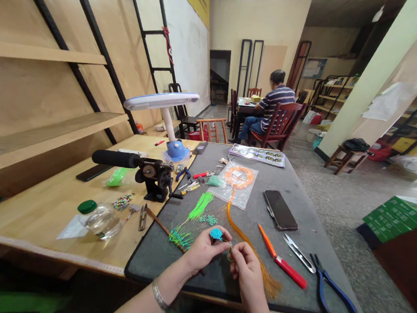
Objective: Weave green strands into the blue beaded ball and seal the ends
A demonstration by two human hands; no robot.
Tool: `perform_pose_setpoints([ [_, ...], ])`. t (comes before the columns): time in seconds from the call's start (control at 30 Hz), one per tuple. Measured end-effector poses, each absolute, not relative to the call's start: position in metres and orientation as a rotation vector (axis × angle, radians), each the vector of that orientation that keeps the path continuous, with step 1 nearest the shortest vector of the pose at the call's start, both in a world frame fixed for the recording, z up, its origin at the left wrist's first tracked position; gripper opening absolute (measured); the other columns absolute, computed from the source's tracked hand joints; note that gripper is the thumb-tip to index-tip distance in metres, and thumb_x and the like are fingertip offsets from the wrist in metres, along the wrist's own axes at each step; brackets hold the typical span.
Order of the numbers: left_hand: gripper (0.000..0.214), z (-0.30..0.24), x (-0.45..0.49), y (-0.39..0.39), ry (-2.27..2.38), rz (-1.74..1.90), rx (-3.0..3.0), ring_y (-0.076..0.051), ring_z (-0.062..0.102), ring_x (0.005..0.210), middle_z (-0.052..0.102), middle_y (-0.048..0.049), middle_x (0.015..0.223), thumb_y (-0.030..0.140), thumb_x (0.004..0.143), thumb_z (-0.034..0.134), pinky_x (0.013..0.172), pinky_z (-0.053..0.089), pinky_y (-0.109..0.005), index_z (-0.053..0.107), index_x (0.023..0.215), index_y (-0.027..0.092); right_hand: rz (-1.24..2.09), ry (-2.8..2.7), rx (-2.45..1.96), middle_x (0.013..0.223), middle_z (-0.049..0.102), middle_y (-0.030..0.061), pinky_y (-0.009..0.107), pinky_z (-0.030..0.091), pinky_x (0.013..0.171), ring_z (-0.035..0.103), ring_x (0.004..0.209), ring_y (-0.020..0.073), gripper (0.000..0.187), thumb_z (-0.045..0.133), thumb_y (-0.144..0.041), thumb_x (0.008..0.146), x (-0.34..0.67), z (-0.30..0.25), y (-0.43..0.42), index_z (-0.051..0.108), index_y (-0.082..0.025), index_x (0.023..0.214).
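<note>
My left hand (205, 249), with a silver bracelet on its wrist, is closed around a small cluster of turquoise beads (216, 233) on thin strands. The beads show above my fingers. Close beside it, my right hand (245, 262) pinches a thin green thread (230, 255) that runs from below the beads. Left of my hands, green strands tipped with turquoise beads (181, 237) rest across a thin brown stick (160, 223). Loose turquoise beads (209, 220) and a bundle of bright green strands (201, 205) lie just beyond. A hank of orange thread (245, 236) passes behind my right hand.
On the grey mat (173, 217) lie a phone (280, 210), an orange-red tool (283, 262), thread snips (299, 253) and blue-handled pliers (336, 287). A hand-cranked winder (153, 176), a water jar (102, 220) and a lamp (168, 118) stand left. A person (275, 106) sits farther back.
</note>
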State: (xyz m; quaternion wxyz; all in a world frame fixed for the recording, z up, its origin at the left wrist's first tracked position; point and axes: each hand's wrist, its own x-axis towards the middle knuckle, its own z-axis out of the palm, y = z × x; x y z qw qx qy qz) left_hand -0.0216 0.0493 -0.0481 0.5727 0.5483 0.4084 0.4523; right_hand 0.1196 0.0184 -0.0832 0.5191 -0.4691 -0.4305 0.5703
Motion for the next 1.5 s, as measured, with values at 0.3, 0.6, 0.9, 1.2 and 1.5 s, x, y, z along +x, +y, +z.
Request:
perform_pose_setpoints([
  [0.3,0.016,-0.047,-0.021,0.048,0.954,1.07,1.254,-0.016,0.055,0.078,0.062,-0.0014,0.079,0.023,0.07,0.071,0.076,0.042,-0.027,0.063,0.082,0.016,1.344,-1.028,-1.115,0.055,0.046,-0.0068,0.016,0.029,0.039,0.039,0.043,0.0064,0.037,0.059,-0.055,0.078,0.119,-0.084,0.019,0.049,-0.02,0.072],
  [0.6,0.014,-0.044,-0.023,0.049,0.982,1.083,1.431,-0.016,0.057,0.075,0.063,-0.002,0.077,0.024,0.072,0.069,0.072,0.044,-0.026,0.063,0.082,0.015,1.312,-1.042,-1.162,0.051,0.044,-0.0077,0.016,0.031,0.036,0.038,0.04,0.0065,0.043,0.062,-0.061,0.072,0.116,-0.076,0.019,0.051,-0.019,0.071],
  [0.9,0.014,-0.046,-0.022,0.048,1.014,1.054,1.417,-0.016,0.057,0.072,0.064,-0.0023,0.073,0.024,0.069,0.071,0.07,0.044,-0.027,0.064,0.077,0.015,1.283,-1.021,-1.174,0.058,0.054,-0.0032,0.018,0.035,0.038,0.044,0.043,0.0079,0.043,0.069,-0.058,0.067,0.121,-0.079,0.023,0.059,-0.017,0.075],
  [1.2,0.024,-0.051,-0.023,0.049,0.975,0.999,1.352,-0.016,0.057,0.07,0.064,-0.0028,0.073,0.029,0.065,0.076,0.068,0.044,-0.027,0.064,0.08,0.014,1.32,-1.061,-1.174,0.056,0.056,-0.0023,0.021,0.037,0.04,0.046,0.044,0.0091,0.047,0.072,-0.061,0.06,0.128,-0.07,0.024,0.064,-0.016,0.073],
  [1.5,0.019,-0.05,-0.021,0.051,1.03,0.952,1.378,-0.011,0.047,0.058,0.057,0.0006,0.063,0.03,0.071,0.07,0.057,0.037,-0.023,0.065,0.077,0.013,1.169,-1.196,-1.198,0.061,0.059,0.0001,0.023,0.039,0.046,0.048,0.049,0.0122,0.038,0.066,-0.056,0.071,0.131,-0.076,0.022,0.065,-0.018,0.075],
])
